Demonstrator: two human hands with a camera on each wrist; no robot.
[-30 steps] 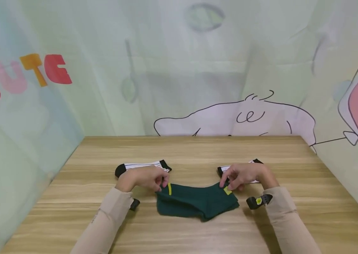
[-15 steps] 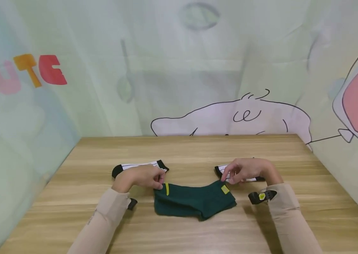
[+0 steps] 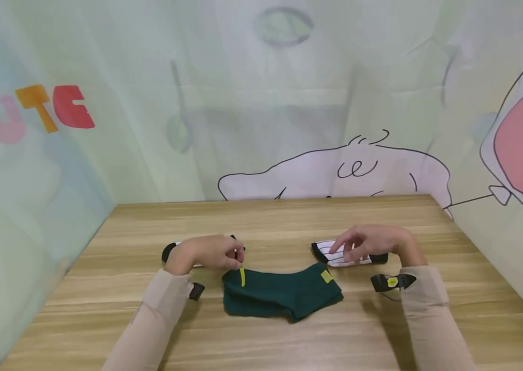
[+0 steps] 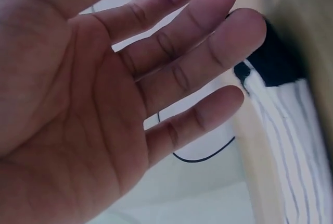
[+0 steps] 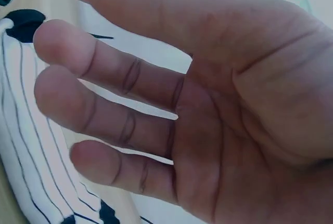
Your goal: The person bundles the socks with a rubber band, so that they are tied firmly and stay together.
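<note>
A dark green sock (image 3: pixel 270 293) lies sideways on the table, bearing a yellow strip near its left end and a yellow patch at its right. Behind its left end is a white striped sock (image 3: pixel 168 251) with black ends, mostly covered by my left hand (image 3: pixel 210 252). Loosely bent fingers, holding nothing, show in the left wrist view beside this striped sock (image 4: pixel 286 125). At the right, my right hand (image 3: pixel 377 242) hovers over a second striped sock (image 3: pixel 323 251). The right wrist view shows relaxed fingers with nothing in them, near that sock (image 5: pixel 28 114).
The wood-grain table (image 3: pixel 266 345) runs back to a pale printed curtain (image 3: pixel 261 134). Both forearms wear beige sleeves, and black wrist devices (image 3: pixel 393 282) hang under the wrists.
My right hand has left the green sock's right corner and moved back and right over the striped sock. My left hand has lifted slightly off the green sock's left end.
</note>
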